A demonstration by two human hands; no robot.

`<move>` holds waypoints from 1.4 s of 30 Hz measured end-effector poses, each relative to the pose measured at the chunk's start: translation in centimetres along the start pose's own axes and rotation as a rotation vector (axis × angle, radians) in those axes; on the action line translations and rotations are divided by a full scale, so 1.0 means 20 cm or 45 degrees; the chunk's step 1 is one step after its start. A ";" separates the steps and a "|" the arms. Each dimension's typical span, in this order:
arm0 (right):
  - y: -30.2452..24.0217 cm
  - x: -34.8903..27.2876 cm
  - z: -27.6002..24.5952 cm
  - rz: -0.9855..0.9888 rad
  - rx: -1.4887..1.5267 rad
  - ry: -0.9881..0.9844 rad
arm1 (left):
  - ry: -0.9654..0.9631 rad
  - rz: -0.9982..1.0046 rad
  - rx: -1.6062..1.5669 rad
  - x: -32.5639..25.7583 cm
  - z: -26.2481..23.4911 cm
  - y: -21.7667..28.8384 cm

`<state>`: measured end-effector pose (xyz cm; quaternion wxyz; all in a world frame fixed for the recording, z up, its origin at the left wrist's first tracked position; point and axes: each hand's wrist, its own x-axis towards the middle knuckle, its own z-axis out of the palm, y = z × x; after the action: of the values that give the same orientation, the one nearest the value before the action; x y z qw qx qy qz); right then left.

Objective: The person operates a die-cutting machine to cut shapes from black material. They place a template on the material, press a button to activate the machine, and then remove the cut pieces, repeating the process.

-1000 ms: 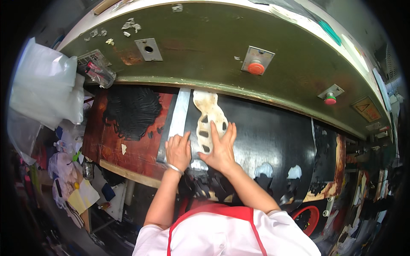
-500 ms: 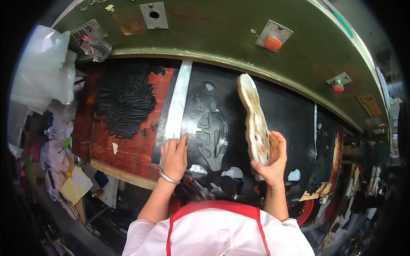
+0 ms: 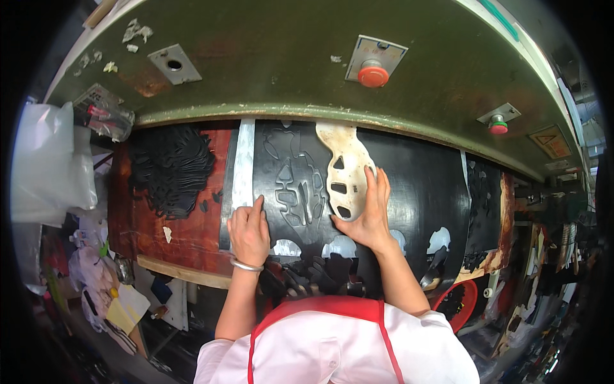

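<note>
My right hand (image 3: 371, 217) grips the lower end of a cream-coloured, sole-shaped cutting die (image 3: 353, 148) with several cut-out holes, thumb and fingers on opposite edges. The die lies flat, or nearly so, on a black sheet (image 3: 419, 182); its far end reaches the green machine's edge. Just left of it, a sole-shaped pattern of cuts (image 3: 298, 182) marks the sheet. My left hand (image 3: 249, 235) rests near the sheet's left side by a pale strip (image 3: 244, 160), index finger stretched out and the others bent, holding nothing.
A green machine beam (image 3: 256, 77) with red (image 3: 373, 75) and green-topped (image 3: 497, 125) buttons spans the far side. Black cut pieces (image 3: 171, 169) are heaped on a red-brown board (image 3: 182, 240) at left. Scraps (image 3: 320, 272) lie along the near edge; a red tub (image 3: 470, 307) stands lower right.
The die has turned from standing on edge to lying face up, and moved left and away, close beside the cut pattern. My left hand keeps its pointing pose by the strip. The view has shifted.
</note>
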<state>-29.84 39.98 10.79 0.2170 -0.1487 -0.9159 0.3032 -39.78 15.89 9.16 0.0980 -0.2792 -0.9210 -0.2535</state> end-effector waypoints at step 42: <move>0.69 -0.31 -0.79 0.956 -0.276 0.856 | -0.119 -0.308 -0.546 -0.09 0.07 -0.13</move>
<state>-14.87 55.76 11.73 0.3591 -0.5781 -0.7051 0.1991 -39.90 13.95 6.22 -0.0373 -0.1927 -0.8765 -0.4396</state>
